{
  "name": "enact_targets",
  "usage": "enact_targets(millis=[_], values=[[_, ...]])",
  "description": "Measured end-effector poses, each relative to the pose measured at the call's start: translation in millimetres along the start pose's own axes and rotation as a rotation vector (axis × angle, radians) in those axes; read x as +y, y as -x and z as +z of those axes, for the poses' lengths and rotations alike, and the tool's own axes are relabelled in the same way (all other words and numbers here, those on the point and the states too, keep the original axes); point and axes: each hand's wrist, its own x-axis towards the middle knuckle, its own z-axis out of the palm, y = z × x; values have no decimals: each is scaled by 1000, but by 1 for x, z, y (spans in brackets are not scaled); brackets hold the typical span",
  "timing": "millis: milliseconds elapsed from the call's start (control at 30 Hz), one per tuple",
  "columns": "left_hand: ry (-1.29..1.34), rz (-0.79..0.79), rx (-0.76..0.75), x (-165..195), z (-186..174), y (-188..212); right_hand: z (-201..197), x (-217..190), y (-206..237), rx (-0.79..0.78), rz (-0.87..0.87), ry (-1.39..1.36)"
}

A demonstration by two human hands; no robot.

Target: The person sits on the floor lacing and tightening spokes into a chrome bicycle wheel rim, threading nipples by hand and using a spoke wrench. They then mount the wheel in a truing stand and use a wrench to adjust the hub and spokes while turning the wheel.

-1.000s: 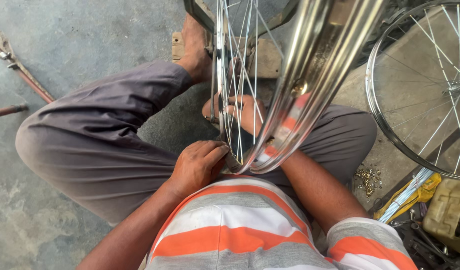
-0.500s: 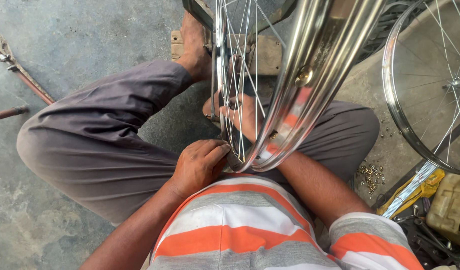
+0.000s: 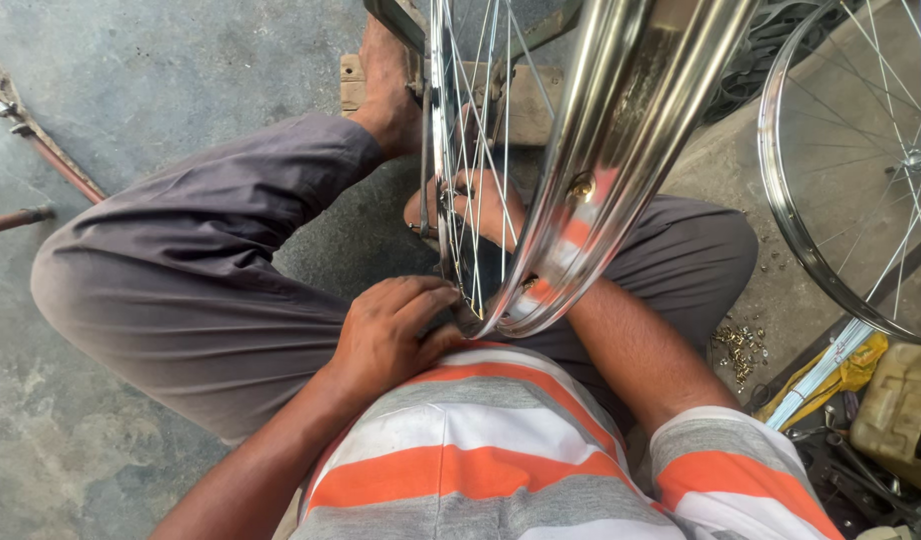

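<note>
Since the earlier frame the second wheel (image 3: 861,170) slid right in view; the hands barely shifted. Landmark: the chrome wheel rim (image 3: 621,160), which stood upright between the knees, its lowest point against the striped shirt (image 3: 481,440). Concrete floor (image 3: 131,90) lay all around it. Second wheel lay flat, right of the rim, well apart. Wooden block (image 3: 526,100) sat beyond the rim, under the foot. Left hand (image 3: 391,335) rested curled at the rim's bottom edge, fingers closed on it. Right hand (image 3: 481,205) was behind the spokes (image 3: 471,150), fingers pinched around one; grip detail unclear. Brass nipples (image 3: 741,345) lay scattered lower right of the rim.
</note>
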Motion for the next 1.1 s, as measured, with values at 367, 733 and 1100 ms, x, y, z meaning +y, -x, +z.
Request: enact_targets(millis=[367, 733, 1100], values=[[114, 39, 115, 34, -17, -12, 8, 14, -4, 385, 15, 57], [-77, -174, -77, -8, 11, 1, 15, 28, -4, 460, 29, 15], [-58, -27, -25, -8, 18, 7, 17, 24, 1, 326, 253, -249]])
